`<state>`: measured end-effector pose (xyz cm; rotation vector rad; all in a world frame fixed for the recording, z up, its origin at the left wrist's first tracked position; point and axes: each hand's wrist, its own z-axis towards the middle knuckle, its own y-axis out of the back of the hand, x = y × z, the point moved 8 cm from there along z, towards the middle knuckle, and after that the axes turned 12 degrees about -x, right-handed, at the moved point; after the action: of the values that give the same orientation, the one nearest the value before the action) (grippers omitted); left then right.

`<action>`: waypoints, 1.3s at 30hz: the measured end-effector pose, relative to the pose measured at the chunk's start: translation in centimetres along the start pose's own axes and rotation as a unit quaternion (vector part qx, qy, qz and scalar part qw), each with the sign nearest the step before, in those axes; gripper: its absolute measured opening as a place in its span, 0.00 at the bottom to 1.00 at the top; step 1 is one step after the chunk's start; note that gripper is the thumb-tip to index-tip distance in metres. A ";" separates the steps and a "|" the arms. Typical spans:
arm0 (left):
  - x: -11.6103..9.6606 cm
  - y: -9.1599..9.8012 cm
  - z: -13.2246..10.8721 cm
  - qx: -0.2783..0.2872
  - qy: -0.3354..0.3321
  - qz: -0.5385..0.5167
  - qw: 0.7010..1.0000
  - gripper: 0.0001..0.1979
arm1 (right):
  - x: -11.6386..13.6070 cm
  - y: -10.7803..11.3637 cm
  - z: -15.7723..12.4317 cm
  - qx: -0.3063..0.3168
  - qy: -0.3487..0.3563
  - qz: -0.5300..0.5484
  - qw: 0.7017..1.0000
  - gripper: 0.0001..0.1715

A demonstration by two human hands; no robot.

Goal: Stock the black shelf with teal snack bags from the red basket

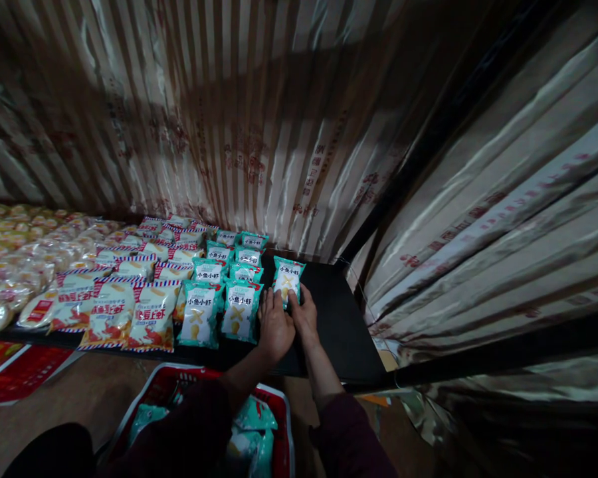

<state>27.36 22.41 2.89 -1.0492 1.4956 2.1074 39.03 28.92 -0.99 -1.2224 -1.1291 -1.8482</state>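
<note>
With the fingers of your left hand (276,328) and right hand (305,317) grasping the teal-and-white plastic snack pouch (287,273) over the flat black tabletop (343,325), press lightly (film may crumple), keeping it square beside the matching pouches (239,313)

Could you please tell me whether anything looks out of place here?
Nothing clearly stands out: the teal bags stand in neat rows. One lone bag sits apart on the right, but the left hand and right hand are at it.

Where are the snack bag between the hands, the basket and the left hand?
Snack bag (286,277): head view, its front.
Basket (180,375): head view, its far wall.
Left hand (276,332): head view, its back.
</note>
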 end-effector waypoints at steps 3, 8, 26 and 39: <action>-0.3 -0.4 0.8 0.005 -0.003 -0.006 1.000 0.30 | 0.2 -0.7 1.1 0.003 0.006 -0.005 1.000 0.36; -0.3 -1.3 2.6 0.013 0.026 -0.038 0.999 0.30 | 0.8 -2.0 3.1 0.006 0.027 -0.035 0.999 0.33; -0.9 -1.6 8.3 -0.039 0.095 -0.089 0.991 0.23 | 2.5 -5.9 6.9 0.044 0.044 -0.109 0.992 0.31; 0.1 -2.1 8.9 -0.017 0.124 -0.074 0.989 0.23 | 2.0 -6.3 8.3 0.035 0.075 -0.206 0.975 0.25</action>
<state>25.45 31.41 2.93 -1.4346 1.4422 1.9627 36.04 38.96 0.53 -0.8347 -1.4285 -2.1383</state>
